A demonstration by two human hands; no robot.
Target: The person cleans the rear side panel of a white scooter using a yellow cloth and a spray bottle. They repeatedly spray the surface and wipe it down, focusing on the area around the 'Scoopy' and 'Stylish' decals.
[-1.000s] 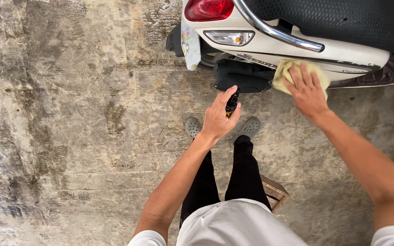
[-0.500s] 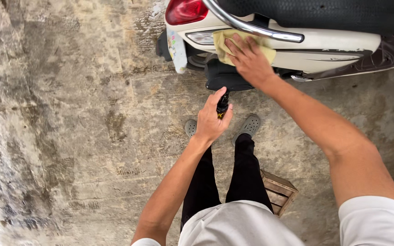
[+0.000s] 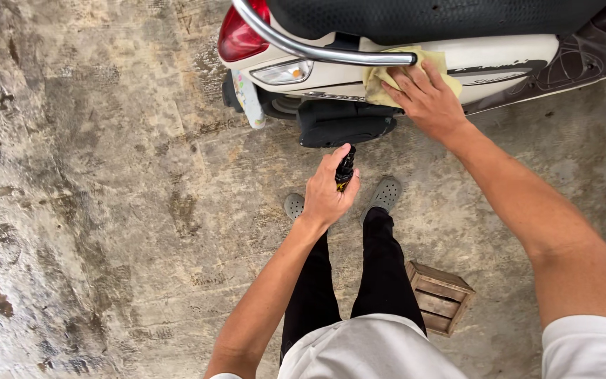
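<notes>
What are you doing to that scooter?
A person stands beside the rear of a cream scooter on a stained concrete floor. The right hand presses a yellow cloth flat against the scooter's side panel, just under the chrome grab rail. The left hand has its grip closed round a small dark bottle, held out in front, apart from the scooter. A small wooden crate sits on the floor behind the person's feet.

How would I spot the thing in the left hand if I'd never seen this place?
Find the cream scooter parked on stained concrete. Just below its tail, above two grey clogs, the left hand grips a small dark spray bottle. It is black and slim, unlike the yellow cloth nearby.
</notes>
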